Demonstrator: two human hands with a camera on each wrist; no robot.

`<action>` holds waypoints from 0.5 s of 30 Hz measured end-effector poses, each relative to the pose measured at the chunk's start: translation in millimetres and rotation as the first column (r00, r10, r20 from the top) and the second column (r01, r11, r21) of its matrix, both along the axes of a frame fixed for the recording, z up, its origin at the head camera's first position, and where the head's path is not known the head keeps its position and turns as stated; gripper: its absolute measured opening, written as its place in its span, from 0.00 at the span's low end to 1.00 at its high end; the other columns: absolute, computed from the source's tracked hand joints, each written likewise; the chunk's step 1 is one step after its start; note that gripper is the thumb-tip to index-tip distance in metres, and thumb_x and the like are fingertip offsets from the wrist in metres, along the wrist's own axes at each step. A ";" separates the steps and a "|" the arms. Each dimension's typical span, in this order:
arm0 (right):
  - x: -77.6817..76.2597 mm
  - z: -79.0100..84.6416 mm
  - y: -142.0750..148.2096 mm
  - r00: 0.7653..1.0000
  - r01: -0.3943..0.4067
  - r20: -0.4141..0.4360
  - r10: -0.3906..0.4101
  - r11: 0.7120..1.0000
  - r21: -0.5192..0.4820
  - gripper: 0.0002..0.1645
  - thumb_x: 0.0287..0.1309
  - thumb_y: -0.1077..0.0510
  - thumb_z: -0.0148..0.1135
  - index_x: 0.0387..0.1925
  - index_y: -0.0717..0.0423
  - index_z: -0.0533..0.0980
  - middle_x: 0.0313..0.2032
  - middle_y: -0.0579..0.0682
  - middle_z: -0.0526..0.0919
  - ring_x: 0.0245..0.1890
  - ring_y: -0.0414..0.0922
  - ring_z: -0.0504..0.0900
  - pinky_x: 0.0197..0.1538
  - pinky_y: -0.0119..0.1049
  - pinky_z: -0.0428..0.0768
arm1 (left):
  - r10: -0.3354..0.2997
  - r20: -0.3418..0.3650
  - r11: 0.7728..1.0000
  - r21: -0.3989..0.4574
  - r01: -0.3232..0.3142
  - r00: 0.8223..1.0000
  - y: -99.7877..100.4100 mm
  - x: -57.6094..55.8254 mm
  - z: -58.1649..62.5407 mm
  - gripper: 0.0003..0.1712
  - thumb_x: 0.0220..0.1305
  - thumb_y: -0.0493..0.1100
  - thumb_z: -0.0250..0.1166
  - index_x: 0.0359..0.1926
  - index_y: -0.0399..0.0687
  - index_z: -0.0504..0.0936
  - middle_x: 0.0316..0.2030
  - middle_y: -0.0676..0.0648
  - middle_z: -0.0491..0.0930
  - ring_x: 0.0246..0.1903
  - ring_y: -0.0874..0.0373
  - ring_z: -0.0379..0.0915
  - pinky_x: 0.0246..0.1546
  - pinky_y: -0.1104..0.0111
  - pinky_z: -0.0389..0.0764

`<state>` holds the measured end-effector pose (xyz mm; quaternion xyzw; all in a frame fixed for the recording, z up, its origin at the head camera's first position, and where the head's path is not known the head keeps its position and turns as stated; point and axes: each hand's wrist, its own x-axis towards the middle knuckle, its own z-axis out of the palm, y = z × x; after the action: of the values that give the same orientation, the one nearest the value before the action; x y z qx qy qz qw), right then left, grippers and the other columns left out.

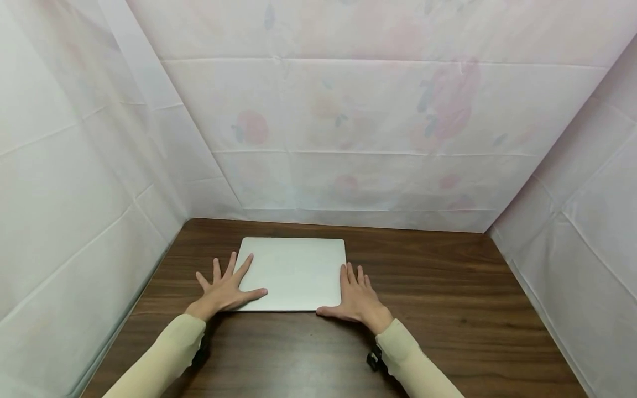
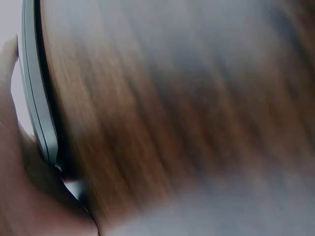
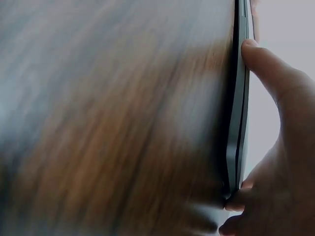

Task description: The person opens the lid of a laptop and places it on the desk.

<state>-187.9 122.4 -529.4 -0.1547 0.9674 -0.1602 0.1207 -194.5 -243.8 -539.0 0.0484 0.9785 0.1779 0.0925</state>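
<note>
A closed silver laptop (image 1: pixel 293 273) lies flat on the wooden table (image 1: pixel 438 309). My left hand (image 1: pixel 223 290) is spread over its left front corner, with the thumb and index finger across the lid and the other fingers beyond the left edge. At the right front corner is my right hand (image 1: pixel 357 301), its straight fingers along the right side. Its thumb (image 3: pixel 266 61) touches the laptop's front edge (image 3: pixel 237 118). In the left wrist view, the left hand (image 2: pixel 29 196) partly hides the corner beside the laptop's thin edge (image 2: pixel 39 98).
Pale fabric with faded fruit prints (image 1: pixel 348 138) hangs behind the table. White cloth walls rise on the left (image 1: pixel 89 193) and right (image 1: pixel 587 221). A dark wrist strap (image 1: pixel 375 358) shows under the right sleeve.
</note>
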 end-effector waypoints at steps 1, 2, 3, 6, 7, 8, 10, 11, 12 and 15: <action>0.1 -0.1 1.1 1.000 -0.002 0.000 0.002 1.000 0.002 0.84 0.43 0.09 0.57 0.82 0.60 0.42 0.82 0.63 0.44 0.81 0.67 0.42 0.80 0.61 0.50 | -0.001 0.000 1.000 0.000 0.001 1.000 0.9 0.0 -0.1 0.62 0.57 0.85 0.54 0.84 0.68 0.43 0.82 0.35 0.32 0.75 0.18 0.18 0.54 0.18 0.14; 0.2 -0.2 2.2 1.000 -0.003 0.001 0.003 1.000 0.001 0.83 0.43 0.09 0.57 0.83 0.58 0.42 0.82 0.62 0.43 0.81 0.67 0.42 0.80 0.61 0.50 | -0.003 0.000 1.000 0.002 0.003 1.000 2.0 0.0 0.0 0.62 0.57 0.85 0.54 0.84 0.68 0.43 0.82 0.35 0.31 0.75 0.18 0.18 0.54 0.18 0.14; 0.5 -0.3 3.5 1.000 -0.004 0.002 0.004 1.000 -0.001 0.82 0.43 0.10 0.57 0.83 0.56 0.42 0.82 0.63 0.43 0.81 0.67 0.42 0.80 0.61 0.50 | -0.004 0.000 1.000 0.002 0.004 1.000 3.2 0.1 0.2 0.62 0.57 0.85 0.54 0.84 0.68 0.43 0.82 0.35 0.31 0.75 0.18 0.18 0.54 0.18 0.14; 1.3 -0.5 7.0 1.000 -0.009 -0.001 0.009 1.000 0.003 0.79 0.44 0.10 0.57 0.84 0.51 0.42 0.82 0.64 0.42 0.80 0.68 0.42 0.79 0.61 0.50 | -0.006 0.000 1.000 0.004 0.006 1.000 6.8 0.2 0.9 0.62 0.57 0.85 0.54 0.84 0.69 0.43 0.82 0.35 0.31 0.75 0.19 0.18 0.54 0.19 0.13; 1.5 -0.3 8.1 1.000 -0.012 -0.003 0.012 1.000 0.007 0.79 0.44 0.10 0.57 0.84 0.50 0.42 0.82 0.64 0.42 0.80 0.69 0.42 0.79 0.62 0.50 | -0.007 0.000 1.000 0.005 0.007 1.000 8.0 0.2 1.0 0.62 0.57 0.85 0.54 0.84 0.69 0.43 0.82 0.35 0.30 0.75 0.19 0.18 0.54 0.19 0.13; 1.8 -0.2 9.2 1.000 -0.013 -0.006 0.013 1.000 0.009 0.79 0.44 0.10 0.57 0.84 0.49 0.43 0.81 0.65 0.43 0.80 0.69 0.43 0.79 0.63 0.50 | -0.008 0.000 1.000 0.005 0.008 1.000 9.1 0.1 0.9 0.62 0.57 0.86 0.54 0.84 0.69 0.43 0.82 0.35 0.30 0.75 0.19 0.18 0.54 0.19 0.13; 2.3 0.1 11.6 1.000 -0.015 -0.013 0.015 1.000 0.022 0.79 0.44 0.10 0.56 0.84 0.49 0.43 0.81 0.65 0.43 0.80 0.70 0.43 0.78 0.65 0.50 | -0.009 0.000 1.000 0.007 0.009 1.000 11.1 -0.3 0.6 0.62 0.57 0.86 0.54 0.84 0.69 0.43 0.82 0.35 0.30 0.75 0.18 0.18 0.54 0.19 0.13; 2.4 0.4 12.8 1.000 -0.015 -0.016 0.015 0.999 0.028 0.79 0.44 0.09 0.56 0.84 0.49 0.44 0.81 0.65 0.43 0.80 0.70 0.44 0.78 0.66 0.49 | -0.011 0.000 1.000 0.007 0.011 1.000 12.2 -0.5 0.5 0.62 0.57 0.86 0.54 0.83 0.69 0.43 0.82 0.35 0.30 0.75 0.18 0.18 0.54 0.19 0.13; 2.4 0.7 14.0 1.000 -0.016 -0.016 0.017 0.999 0.037 0.79 0.43 0.09 0.56 0.84 0.49 0.44 0.81 0.65 0.44 0.80 0.70 0.44 0.77 0.68 0.49 | -0.012 0.001 1.000 0.008 0.012 1.000 13.4 -0.6 0.6 0.62 0.56 0.86 0.54 0.83 0.69 0.43 0.82 0.35 0.30 0.75 0.18 0.17 0.54 0.19 0.13; 2.2 1.4 17.3 1.000 -0.016 -0.013 0.017 0.999 0.047 0.79 0.43 0.09 0.57 0.84 0.48 0.44 0.81 0.65 0.44 0.80 0.70 0.44 0.76 0.70 0.48 | -0.012 0.004 1.000 0.008 0.012 1.000 16.3 -1.2 0.7 0.63 0.56 0.86 0.54 0.83 0.70 0.43 0.82 0.36 0.29 0.75 0.18 0.17 0.54 0.19 0.13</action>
<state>-185.6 139.7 -528.0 -0.1608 0.9703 -0.1357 0.1194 -195.7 -227.5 -538.3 0.0544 0.9772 0.1816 0.0956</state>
